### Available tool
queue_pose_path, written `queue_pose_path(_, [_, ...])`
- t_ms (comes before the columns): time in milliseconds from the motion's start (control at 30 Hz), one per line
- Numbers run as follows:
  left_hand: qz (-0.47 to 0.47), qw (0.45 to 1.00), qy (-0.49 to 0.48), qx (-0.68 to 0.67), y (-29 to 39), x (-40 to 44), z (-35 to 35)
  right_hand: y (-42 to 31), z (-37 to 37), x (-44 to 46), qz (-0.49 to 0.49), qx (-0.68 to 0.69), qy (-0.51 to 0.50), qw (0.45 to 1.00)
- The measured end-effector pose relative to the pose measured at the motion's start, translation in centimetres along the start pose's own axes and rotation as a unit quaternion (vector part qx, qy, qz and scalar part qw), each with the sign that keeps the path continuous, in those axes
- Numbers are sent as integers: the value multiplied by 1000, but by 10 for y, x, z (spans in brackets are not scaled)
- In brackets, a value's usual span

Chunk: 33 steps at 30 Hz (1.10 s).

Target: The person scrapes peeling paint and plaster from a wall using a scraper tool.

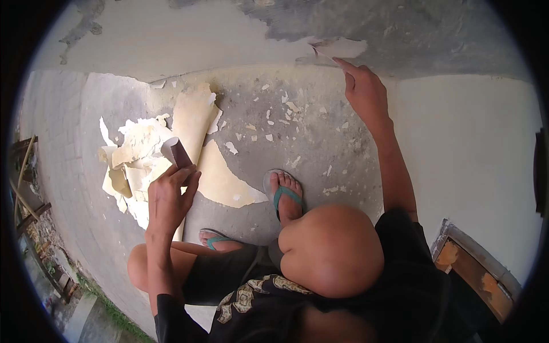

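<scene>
Paint, one peeling patch, meets right fingers, grip unclear; left fingers hold one brown roll.

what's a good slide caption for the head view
Right hand at a peeling grey-and-cream wall, left hand holding a rolled brown sheet, cream peelings on grey concrete floor.

Right hand reaches forward on an outstretched arm; left hand curls in a grip

Brown roll (pale inside), tilted — paint flap, partly loose on wall
</scene>
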<state>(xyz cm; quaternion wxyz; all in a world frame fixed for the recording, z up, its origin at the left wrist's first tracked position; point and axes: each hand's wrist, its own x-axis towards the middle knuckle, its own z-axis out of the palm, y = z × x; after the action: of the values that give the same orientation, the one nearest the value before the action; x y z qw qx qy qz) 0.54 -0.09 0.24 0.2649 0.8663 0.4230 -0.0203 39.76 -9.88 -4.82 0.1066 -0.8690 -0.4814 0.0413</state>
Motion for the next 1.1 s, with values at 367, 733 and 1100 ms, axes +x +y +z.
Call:
queue_pose_path(367, [6,1000,21,-6,-8,-3,5,-4,-3,-1,10,-9,-24,1000])
queue_pose_path(733, [-28,999,19,-6,-8,-9,-4,-42,41,2,7,13,-65,998])
queue_pose_path(1100, [-23,1000,7,-17,-21,1,2,14,-31,-8,173,197,-63,963])
